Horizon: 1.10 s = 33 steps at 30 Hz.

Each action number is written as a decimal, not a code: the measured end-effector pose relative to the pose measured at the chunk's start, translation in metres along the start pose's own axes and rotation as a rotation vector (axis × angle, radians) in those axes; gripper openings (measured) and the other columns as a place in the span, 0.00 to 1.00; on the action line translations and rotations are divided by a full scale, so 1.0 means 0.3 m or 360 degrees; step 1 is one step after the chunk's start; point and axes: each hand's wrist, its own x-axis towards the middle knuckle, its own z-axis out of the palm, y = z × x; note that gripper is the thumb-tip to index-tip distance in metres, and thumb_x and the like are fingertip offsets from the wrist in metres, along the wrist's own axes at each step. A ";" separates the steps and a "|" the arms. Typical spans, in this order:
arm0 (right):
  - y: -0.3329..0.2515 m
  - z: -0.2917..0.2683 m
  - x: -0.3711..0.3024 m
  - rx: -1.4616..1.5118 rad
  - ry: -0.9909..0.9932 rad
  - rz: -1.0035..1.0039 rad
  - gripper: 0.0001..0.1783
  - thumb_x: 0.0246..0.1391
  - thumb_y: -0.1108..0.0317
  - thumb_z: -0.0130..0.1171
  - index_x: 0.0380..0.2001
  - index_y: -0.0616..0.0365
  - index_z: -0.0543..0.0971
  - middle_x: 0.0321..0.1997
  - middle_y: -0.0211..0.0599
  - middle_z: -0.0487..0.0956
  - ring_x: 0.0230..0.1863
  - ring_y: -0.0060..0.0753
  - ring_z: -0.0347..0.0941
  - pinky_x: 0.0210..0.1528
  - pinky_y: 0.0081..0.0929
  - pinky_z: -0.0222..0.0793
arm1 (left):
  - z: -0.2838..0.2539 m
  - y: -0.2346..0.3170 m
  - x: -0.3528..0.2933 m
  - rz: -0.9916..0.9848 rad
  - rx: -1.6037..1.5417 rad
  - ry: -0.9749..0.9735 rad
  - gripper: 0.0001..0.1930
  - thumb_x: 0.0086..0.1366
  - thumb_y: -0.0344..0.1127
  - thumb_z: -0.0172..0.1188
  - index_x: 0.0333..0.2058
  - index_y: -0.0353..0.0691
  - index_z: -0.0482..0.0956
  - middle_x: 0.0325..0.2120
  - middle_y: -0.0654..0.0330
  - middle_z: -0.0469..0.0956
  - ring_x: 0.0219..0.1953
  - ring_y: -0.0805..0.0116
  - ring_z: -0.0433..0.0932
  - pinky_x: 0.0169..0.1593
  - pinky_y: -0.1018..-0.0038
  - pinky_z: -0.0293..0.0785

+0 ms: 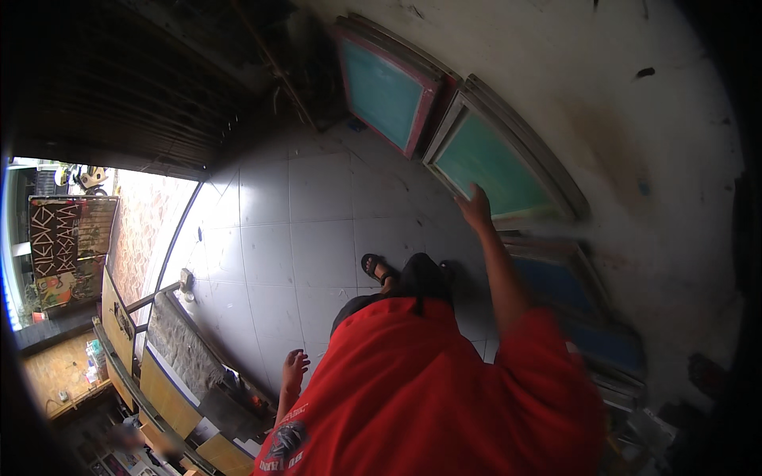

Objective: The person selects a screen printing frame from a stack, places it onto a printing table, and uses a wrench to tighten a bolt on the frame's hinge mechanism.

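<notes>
My right hand [478,210] reaches out to the lower corner of a framed screen with green mesh [496,168]. Its fingers look apart, and I cannot tell whether they touch the frame. That screen leans against the wall in front of several other frames. At its far side leans a screen with blue-green mesh [382,91] in a reddish frame. My left hand [294,366] hangs beside my red shirt, its fingers loosely bent with nothing visible in them.
Blue-meshed frames [559,279] lean along the wall [627,151] by my right arm. Grey tiles cover the floor [317,214] around my sandalled foot. On the left stand a work table [171,397] with boards and a bright doorway [147,218]. A dark slatted shutter [135,103] rises beyond.
</notes>
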 end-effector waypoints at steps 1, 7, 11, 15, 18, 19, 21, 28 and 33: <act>-0.071 0.044 0.125 0.0020 0.0068 -0.0244 0.35 0.49 0.55 0.60 0.55 0.66 0.64 0.57 0.54 0.65 0.59 0.51 0.61 0.59 0.39 0.58 | -0.036 0.003 0.019 0.0030 -0.0041 -0.0028 0.16 0.66 0.42 0.49 0.48 0.40 0.68 0.36 0.60 0.74 0.35 0.71 0.74 0.35 0.76 0.68; -0.629 0.120 0.698 -0.0243 0.0051 -0.0543 0.37 0.46 0.57 0.62 0.56 0.66 0.62 0.57 0.55 0.65 0.58 0.51 0.62 0.57 0.40 0.61 | -0.177 -0.340 0.085 -0.0224 -0.0242 0.0080 0.17 0.66 0.40 0.49 0.48 0.38 0.68 0.39 0.56 0.74 0.39 0.68 0.74 0.42 0.71 0.71; -0.630 0.202 0.995 -0.0647 0.0355 -0.0588 0.41 0.43 0.55 0.64 0.56 0.65 0.61 0.55 0.54 0.66 0.57 0.52 0.62 0.58 0.42 0.59 | -0.062 -0.170 0.106 -0.0393 -0.0149 0.0101 0.17 0.65 0.39 0.50 0.49 0.37 0.67 0.40 0.56 0.74 0.39 0.67 0.74 0.42 0.70 0.71; -0.657 0.218 1.107 -0.0891 0.0217 -0.0326 0.45 0.39 0.54 0.65 0.57 0.68 0.59 0.57 0.56 0.64 0.59 0.54 0.60 0.60 0.43 0.56 | 0.078 0.019 0.066 -0.0512 -0.0268 0.0171 0.17 0.64 0.38 0.51 0.49 0.37 0.67 0.40 0.55 0.74 0.40 0.66 0.74 0.41 0.70 0.71; -0.658 0.254 1.122 -0.0930 0.0296 -0.0272 0.45 0.38 0.54 0.66 0.56 0.67 0.60 0.57 0.57 0.64 0.59 0.54 0.60 0.59 0.44 0.57 | 0.122 0.161 0.082 -0.0511 -0.0356 0.0217 0.18 0.63 0.37 0.52 0.49 0.36 0.67 0.41 0.54 0.73 0.40 0.66 0.74 0.41 0.70 0.71; -0.696 0.237 1.117 -0.0907 0.0262 -0.0234 0.45 0.38 0.54 0.66 0.56 0.67 0.60 0.56 0.57 0.65 0.58 0.54 0.60 0.58 0.43 0.57 | 0.134 0.189 0.079 -0.0504 -0.0377 0.0234 0.18 0.63 0.37 0.52 0.49 0.36 0.67 0.41 0.54 0.73 0.40 0.65 0.74 0.41 0.70 0.71; -0.751 0.217 1.135 -0.0991 0.0100 -0.0195 0.45 0.38 0.54 0.66 0.56 0.66 0.61 0.55 0.57 0.66 0.58 0.54 0.61 0.57 0.43 0.59 | 0.170 0.234 0.084 -0.0490 -0.0418 0.0254 0.18 0.63 0.37 0.53 0.49 0.36 0.67 0.41 0.54 0.73 0.40 0.65 0.74 0.41 0.70 0.71; -0.589 0.447 1.246 -0.0492 -0.0683 -0.0416 0.35 0.41 0.56 0.62 0.50 0.68 0.68 0.53 0.57 0.70 0.55 0.53 0.67 0.53 0.39 0.63 | 0.226 0.324 0.103 -0.0200 -0.0326 0.0249 0.19 0.61 0.35 0.55 0.50 0.35 0.67 0.42 0.53 0.73 0.41 0.63 0.74 0.41 0.69 0.72; -1.033 0.472 0.983 0.0211 -0.0802 -0.0022 0.31 0.41 0.56 0.63 0.44 0.70 0.70 0.39 0.51 0.76 0.42 0.44 0.74 0.42 0.33 0.69 | 0.277 0.849 0.214 0.0274 0.0346 0.0416 0.24 0.57 0.34 0.60 0.51 0.35 0.65 0.44 0.50 0.71 0.42 0.60 0.74 0.41 0.67 0.71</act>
